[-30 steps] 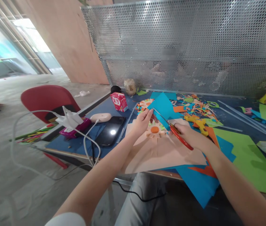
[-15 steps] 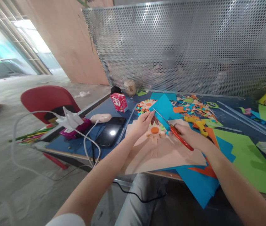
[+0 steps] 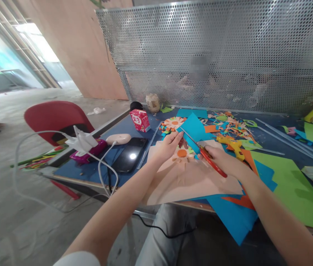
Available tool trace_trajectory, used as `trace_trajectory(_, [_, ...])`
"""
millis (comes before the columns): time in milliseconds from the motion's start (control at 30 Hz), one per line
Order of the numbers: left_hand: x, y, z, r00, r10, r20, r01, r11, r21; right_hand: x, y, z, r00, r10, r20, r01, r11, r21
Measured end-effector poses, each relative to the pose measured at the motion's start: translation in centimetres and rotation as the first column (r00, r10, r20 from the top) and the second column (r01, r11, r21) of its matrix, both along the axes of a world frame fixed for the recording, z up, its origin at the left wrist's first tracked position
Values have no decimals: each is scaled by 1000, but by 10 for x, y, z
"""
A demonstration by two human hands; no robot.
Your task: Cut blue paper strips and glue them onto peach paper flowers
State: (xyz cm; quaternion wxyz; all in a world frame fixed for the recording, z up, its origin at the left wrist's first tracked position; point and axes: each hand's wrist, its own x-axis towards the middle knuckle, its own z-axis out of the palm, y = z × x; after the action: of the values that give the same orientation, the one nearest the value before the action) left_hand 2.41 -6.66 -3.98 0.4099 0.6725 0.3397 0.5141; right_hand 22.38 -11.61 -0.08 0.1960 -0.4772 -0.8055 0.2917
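Observation:
My left hand (image 3: 172, 143) pinches the left edge of a blue sheet of paper (image 3: 194, 125), held above the table. Red-handled scissors (image 3: 212, 161) are in my right hand (image 3: 214, 155), their blades lying across the blue paper and pointing at my left fingers. Beneath both hands lies a large peach sheet (image 3: 195, 184), bearing a paper flower (image 3: 182, 153) with peach petals and an orange centre. Another peach paper flower (image 3: 174, 122) sits just behind my left hand.
Paper scraps (image 3: 234, 125) cover the back of the table. A yellow glue gun (image 3: 231, 145) and green sheets (image 3: 292, 184) lie at right. To the left are a black phone (image 3: 130, 157), a white corded device (image 3: 118, 139), a pink box (image 3: 140, 120) and a tissue pack (image 3: 88, 149).
The blue paper has dipped and shifted slightly, with my left hand a little lower. My right hand keeps the scissors in nearly the same place.

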Motion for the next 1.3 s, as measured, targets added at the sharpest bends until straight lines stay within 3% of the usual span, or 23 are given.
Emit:
trace_trajectory(400, [1,0,0,1000,-15,4,15,1000,-16,3,5,-6,1000,4,25,-5,999,41])
trace_trajectory(667, [2,0,-1,1000,-25,-13,25,1000,-19,1,0,2,999,35,-30,-33,998,61])
trace_trajectory(1100, [2,-2,0,1000,-22,19,23,999,-47,9,13,-14,1000,10,4,-10,990,144])
trace_trajectory(1300, [4,-4,2,1000,0,27,2,999,-50,9,11,-14,994,-102,-29,101,994,-29])
